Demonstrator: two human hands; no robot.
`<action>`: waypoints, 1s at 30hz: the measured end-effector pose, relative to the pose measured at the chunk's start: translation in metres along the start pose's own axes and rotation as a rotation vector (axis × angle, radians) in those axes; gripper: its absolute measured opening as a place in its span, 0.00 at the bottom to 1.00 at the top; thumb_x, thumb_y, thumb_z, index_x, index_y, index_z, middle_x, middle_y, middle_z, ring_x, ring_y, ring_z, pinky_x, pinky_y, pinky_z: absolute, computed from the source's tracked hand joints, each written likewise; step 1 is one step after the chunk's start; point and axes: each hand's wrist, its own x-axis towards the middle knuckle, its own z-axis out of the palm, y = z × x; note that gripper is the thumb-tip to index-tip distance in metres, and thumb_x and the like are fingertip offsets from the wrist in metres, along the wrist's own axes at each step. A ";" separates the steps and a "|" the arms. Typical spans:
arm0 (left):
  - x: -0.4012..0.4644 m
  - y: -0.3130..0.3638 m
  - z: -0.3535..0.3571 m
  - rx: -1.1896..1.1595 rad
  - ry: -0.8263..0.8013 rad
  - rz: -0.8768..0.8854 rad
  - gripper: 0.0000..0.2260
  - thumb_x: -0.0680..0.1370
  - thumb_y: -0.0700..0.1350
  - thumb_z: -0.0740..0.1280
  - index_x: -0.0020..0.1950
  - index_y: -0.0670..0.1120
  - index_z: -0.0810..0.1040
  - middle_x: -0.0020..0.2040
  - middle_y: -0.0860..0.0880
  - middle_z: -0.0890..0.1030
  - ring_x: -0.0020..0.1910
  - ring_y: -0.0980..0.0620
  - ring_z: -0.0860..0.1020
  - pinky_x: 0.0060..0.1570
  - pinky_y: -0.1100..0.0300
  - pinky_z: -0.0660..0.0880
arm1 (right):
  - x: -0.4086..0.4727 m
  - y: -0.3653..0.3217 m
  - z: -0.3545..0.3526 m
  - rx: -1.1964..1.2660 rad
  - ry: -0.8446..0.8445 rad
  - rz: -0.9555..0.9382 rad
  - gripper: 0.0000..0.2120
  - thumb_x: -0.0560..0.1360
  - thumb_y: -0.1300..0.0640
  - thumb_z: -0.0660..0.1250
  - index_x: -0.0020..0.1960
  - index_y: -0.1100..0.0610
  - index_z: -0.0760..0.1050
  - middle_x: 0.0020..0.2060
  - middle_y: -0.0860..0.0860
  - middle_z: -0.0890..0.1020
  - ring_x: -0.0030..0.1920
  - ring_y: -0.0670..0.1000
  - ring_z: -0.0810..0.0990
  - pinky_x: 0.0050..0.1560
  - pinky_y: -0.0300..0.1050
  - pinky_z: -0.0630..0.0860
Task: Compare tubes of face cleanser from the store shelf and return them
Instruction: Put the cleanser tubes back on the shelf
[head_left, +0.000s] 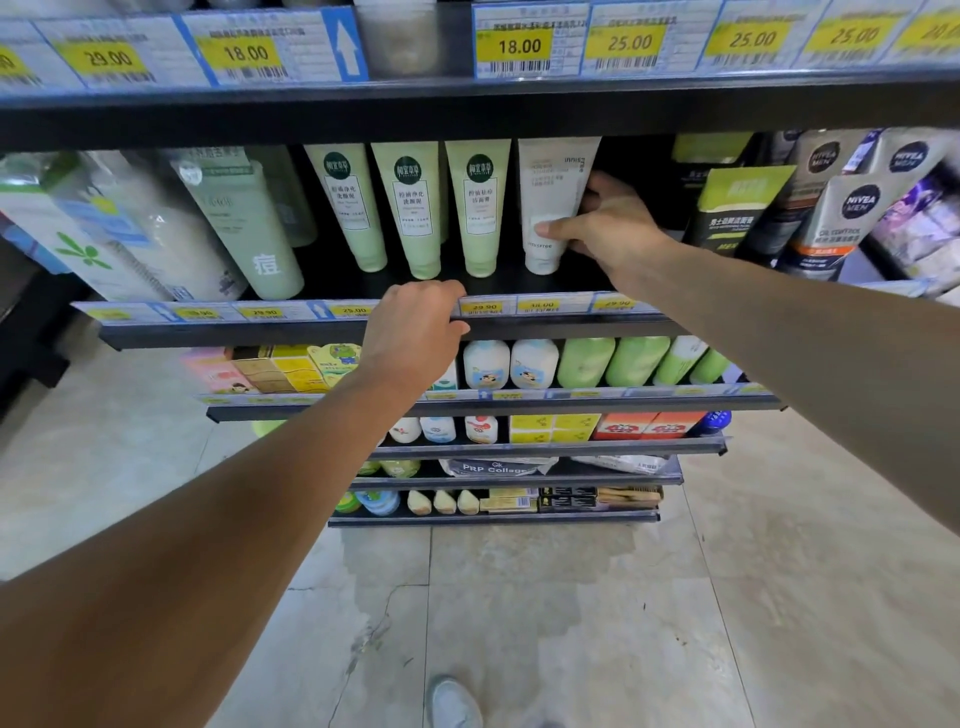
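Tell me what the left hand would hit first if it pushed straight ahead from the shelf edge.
Probably the pale green tube standing just behind the shelf edge that the left hand rests on, its cap end lowest. Depth is unclear, so the neighbouring green tube might be met instead.

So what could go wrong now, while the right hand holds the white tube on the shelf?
1. The right hand grips the white tube close beside a green tube; tilting it could knock that neighbour over.
2. The tubes stand on their caps, so one falling might topple the row.
3. The left hand rests on the shelf edge by the price labels and might dislodge them.
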 end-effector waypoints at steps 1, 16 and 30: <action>0.000 0.000 -0.001 0.000 -0.003 0.000 0.12 0.79 0.47 0.71 0.60 0.44 0.80 0.51 0.42 0.84 0.54 0.36 0.79 0.48 0.47 0.76 | 0.000 0.000 0.000 0.005 0.006 0.006 0.26 0.69 0.69 0.78 0.61 0.51 0.76 0.58 0.49 0.85 0.59 0.49 0.83 0.65 0.53 0.79; -0.085 0.007 -0.085 -0.183 -0.070 -0.140 0.26 0.82 0.50 0.67 0.79 0.46 0.66 0.73 0.45 0.72 0.74 0.44 0.68 0.74 0.47 0.65 | -0.172 -0.054 0.020 -0.726 -0.169 -0.092 0.22 0.83 0.52 0.66 0.76 0.54 0.70 0.72 0.52 0.72 0.72 0.54 0.71 0.70 0.47 0.67; -0.370 -0.029 -0.200 -0.014 0.228 -0.771 0.21 0.79 0.53 0.67 0.68 0.44 0.78 0.62 0.42 0.81 0.61 0.38 0.79 0.62 0.44 0.75 | -0.348 -0.093 0.154 -0.918 -0.863 -0.605 0.23 0.83 0.48 0.62 0.77 0.49 0.68 0.75 0.49 0.70 0.77 0.53 0.65 0.74 0.47 0.64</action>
